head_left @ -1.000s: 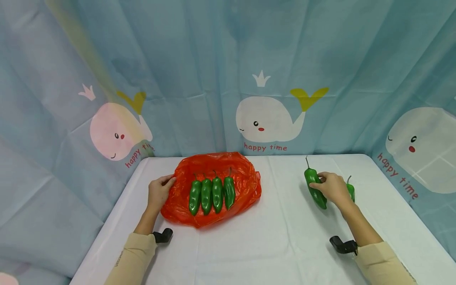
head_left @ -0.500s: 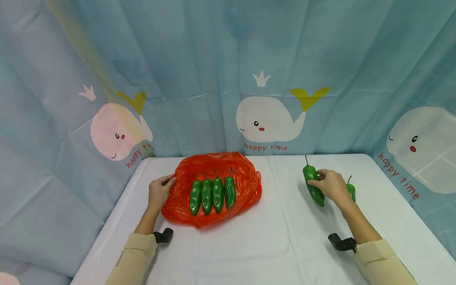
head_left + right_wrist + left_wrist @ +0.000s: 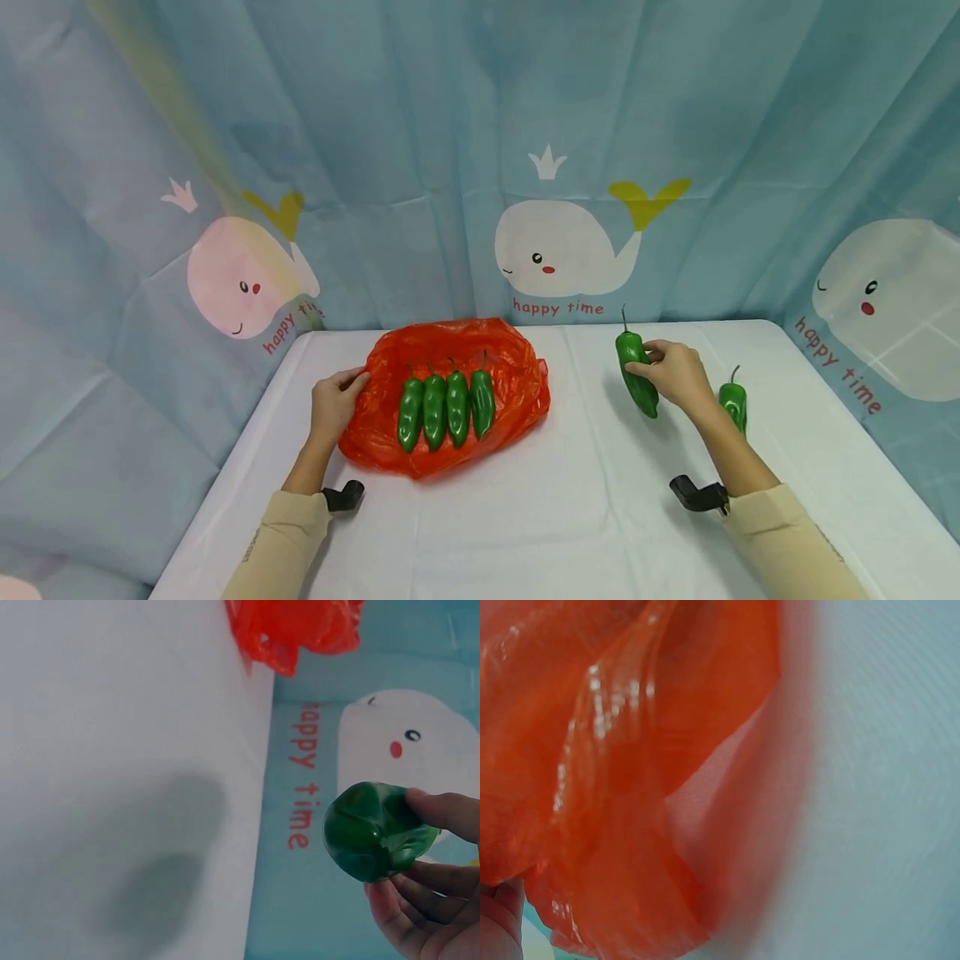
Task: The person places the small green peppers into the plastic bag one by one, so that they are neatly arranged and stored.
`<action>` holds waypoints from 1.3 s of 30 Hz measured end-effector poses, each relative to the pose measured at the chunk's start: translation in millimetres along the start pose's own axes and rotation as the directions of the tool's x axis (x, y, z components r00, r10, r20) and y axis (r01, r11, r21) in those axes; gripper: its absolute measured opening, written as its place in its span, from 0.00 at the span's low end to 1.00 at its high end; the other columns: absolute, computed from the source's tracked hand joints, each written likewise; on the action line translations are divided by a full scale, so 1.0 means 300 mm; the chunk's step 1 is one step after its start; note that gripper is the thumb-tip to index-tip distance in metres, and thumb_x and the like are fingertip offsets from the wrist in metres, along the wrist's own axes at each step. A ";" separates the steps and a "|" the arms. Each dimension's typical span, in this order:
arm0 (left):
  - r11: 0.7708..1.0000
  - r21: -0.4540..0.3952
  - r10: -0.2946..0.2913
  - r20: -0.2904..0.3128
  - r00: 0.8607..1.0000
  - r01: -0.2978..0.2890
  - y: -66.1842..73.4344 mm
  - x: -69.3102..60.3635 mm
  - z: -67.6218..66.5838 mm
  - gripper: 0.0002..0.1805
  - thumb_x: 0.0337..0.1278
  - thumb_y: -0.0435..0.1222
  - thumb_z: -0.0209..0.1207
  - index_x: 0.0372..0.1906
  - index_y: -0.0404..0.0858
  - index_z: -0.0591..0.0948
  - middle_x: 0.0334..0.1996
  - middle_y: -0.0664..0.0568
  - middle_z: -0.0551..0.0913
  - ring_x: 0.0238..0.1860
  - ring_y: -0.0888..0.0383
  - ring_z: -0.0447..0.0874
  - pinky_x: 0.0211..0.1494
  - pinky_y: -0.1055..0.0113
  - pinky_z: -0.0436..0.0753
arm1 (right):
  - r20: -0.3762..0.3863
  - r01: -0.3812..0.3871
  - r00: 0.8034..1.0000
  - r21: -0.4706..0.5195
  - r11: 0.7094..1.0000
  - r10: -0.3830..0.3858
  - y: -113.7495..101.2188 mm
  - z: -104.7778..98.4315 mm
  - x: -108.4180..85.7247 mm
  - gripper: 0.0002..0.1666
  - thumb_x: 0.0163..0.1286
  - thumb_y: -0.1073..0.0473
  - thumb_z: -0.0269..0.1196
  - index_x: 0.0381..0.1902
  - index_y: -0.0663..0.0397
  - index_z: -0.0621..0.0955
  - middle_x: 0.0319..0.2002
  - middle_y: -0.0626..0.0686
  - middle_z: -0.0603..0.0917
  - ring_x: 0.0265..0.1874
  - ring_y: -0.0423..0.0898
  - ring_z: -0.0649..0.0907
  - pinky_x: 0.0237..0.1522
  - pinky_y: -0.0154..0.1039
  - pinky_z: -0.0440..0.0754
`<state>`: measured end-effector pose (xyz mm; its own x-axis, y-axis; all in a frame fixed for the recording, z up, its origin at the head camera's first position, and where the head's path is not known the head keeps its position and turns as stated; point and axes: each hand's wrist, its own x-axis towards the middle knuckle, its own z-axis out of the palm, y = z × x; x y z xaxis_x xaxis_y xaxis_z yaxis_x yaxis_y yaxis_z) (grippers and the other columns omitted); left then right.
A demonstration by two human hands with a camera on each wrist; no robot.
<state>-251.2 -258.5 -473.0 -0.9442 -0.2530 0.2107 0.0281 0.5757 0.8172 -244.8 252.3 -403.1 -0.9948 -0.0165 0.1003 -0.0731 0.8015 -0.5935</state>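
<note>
At the left of the head view, my left hand (image 3: 333, 410) pinches the rim of a red plastic bag (image 3: 375, 442) between thumb and fingers. Several green peppers (image 3: 457, 407) lie side by side in the spread bag, stems pointing away. My right hand (image 3: 681, 377) holds another green pepper (image 3: 642, 396) by its side, above the table, stem up and slightly tilted. In the right wrist view the pepper's lower end (image 3: 367, 832) faces the camera. One more green pepper (image 3: 732, 398) lies at the right, partly hidden behind my right forearm. The bag (image 3: 615, 772) fills much of the left wrist view.
A white cloth (image 3: 510, 533) covers the table. Behind it hangs a blue curtain (image 3: 420, 258) with printed whales, reaching round both sides. Black wrist cameras (image 3: 697, 493) sit below both hands.
My right hand has lifted the pepper and carried it to the left, toward the bag. More of the pepper at the right now shows. My left hand and the bag have stayed put.
</note>
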 end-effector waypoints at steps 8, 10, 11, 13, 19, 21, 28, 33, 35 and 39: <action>1.000 0.014 -0.007 0.008 1.000 0.007 -0.001 -0.012 0.004 0.22 0.67 0.45 0.57 0.54 0.33 0.83 0.50 0.38 0.86 0.50 0.46 0.84 0.41 0.91 0.72 | -0.026 0.034 0.999 0.062 0.998 -0.032 -0.089 0.034 0.033 0.33 0.65 0.53 0.67 0.58 0.74 0.75 0.48 0.72 0.83 0.45 0.64 0.84 0.41 0.50 0.87; 1.000 0.017 -0.001 0.004 1.000 0.001 0.001 -0.011 0.003 0.22 0.67 0.45 0.57 0.54 0.33 0.83 0.50 0.38 0.86 0.50 0.46 0.84 0.43 0.89 0.75 | -0.034 0.048 0.998 0.082 0.995 -0.046 -0.119 0.044 0.047 0.33 0.64 0.54 0.67 0.58 0.74 0.75 0.47 0.72 0.83 0.45 0.64 0.85 0.40 0.49 0.87; 1.000 0.018 0.001 0.001 1.000 -0.001 0.002 -0.011 0.003 0.22 0.67 0.45 0.57 0.54 0.33 0.83 0.49 0.38 0.86 0.50 0.46 0.84 0.44 0.87 0.77 | -0.037 0.058 0.998 0.092 0.994 -0.054 -0.134 0.049 0.053 0.33 0.64 0.54 0.67 0.58 0.74 0.75 0.47 0.71 0.84 0.45 0.63 0.85 0.40 0.49 0.88; 1.000 0.017 0.007 -0.007 1.000 -0.007 0.005 -0.010 0.003 0.21 0.67 0.45 0.58 0.54 0.33 0.83 0.49 0.38 0.86 0.50 0.46 0.84 0.45 0.85 0.79 | -0.039 0.072 0.997 0.116 0.991 -0.067 -0.165 0.061 0.066 0.32 0.64 0.54 0.68 0.58 0.73 0.76 0.47 0.71 0.84 0.44 0.63 0.85 0.40 0.49 0.88; 1.000 0.007 0.004 -0.006 1.000 -0.004 0.005 -0.015 0.006 0.20 0.67 0.43 0.58 0.54 0.31 0.83 0.49 0.37 0.86 0.49 0.45 0.84 0.41 0.91 0.73 | -0.011 0.081 0.997 0.168 0.982 -0.080 -0.249 0.105 0.092 0.32 0.64 0.55 0.68 0.59 0.71 0.75 0.48 0.70 0.84 0.45 0.61 0.86 0.42 0.49 0.88; 1.000 0.004 0.004 -0.003 1.000 -0.004 0.004 -0.015 0.008 0.20 0.67 0.43 0.58 0.54 0.31 0.83 0.49 0.37 0.86 0.49 0.45 0.84 0.40 0.93 0.70 | -0.010 0.086 0.996 0.176 0.981 -0.086 -0.274 0.118 0.099 0.32 0.64 0.55 0.68 0.59 0.70 0.76 0.48 0.69 0.84 0.45 0.61 0.86 0.42 0.50 0.88; 1.000 -0.004 0.005 -0.003 1.000 -0.005 0.001 -0.001 0.005 0.22 0.67 0.45 0.57 0.54 0.32 0.82 0.50 0.37 0.85 0.50 0.45 0.83 0.40 0.94 0.69 | -0.031 0.147 0.989 0.224 0.963 -0.144 -0.357 0.164 0.125 0.30 0.62 0.57 0.69 0.58 0.67 0.77 0.47 0.66 0.85 0.46 0.59 0.86 0.42 0.49 0.88; 1.000 0.008 0.005 0.000 1.000 -0.005 0.006 0.001 0.000 0.22 0.67 0.45 0.57 0.55 0.32 0.82 0.50 0.38 0.85 0.51 0.45 0.83 0.40 0.95 0.68 | -0.041 0.158 0.987 0.260 0.953 -0.153 -0.401 0.212 0.128 0.30 0.61 0.57 0.70 0.58 0.66 0.78 0.46 0.64 0.86 0.45 0.57 0.86 0.42 0.46 0.88; 1.000 0.012 0.005 -0.002 1.000 -0.005 0.006 0.001 0.000 0.22 0.67 0.45 0.58 0.55 0.32 0.82 0.50 0.38 0.85 0.51 0.45 0.83 0.41 0.94 0.69 | -0.041 0.163 0.987 0.267 0.950 -0.158 -0.421 0.232 0.126 0.30 0.61 0.57 0.70 0.58 0.65 0.78 0.46 0.63 0.86 0.45 0.56 0.86 0.42 0.45 0.88; 1.000 0.013 0.011 -0.004 1.000 -0.011 0.006 0.003 0.004 0.21 0.67 0.44 0.58 0.54 0.32 0.82 0.50 0.38 0.85 0.51 0.45 0.84 0.41 0.94 0.70 | -0.046 0.180 0.984 0.295 0.938 -0.174 -0.459 0.274 0.121 0.30 0.61 0.57 0.70 0.59 0.64 0.78 0.45 0.62 0.87 0.45 0.55 0.86 0.43 0.44 0.88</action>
<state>-252.3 -256.9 -472.0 -0.9424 -0.2504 0.2217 0.0337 0.5884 0.8078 -276.5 92.1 -383.2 -0.9626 -0.1281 0.2388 -0.2684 0.5728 -0.7746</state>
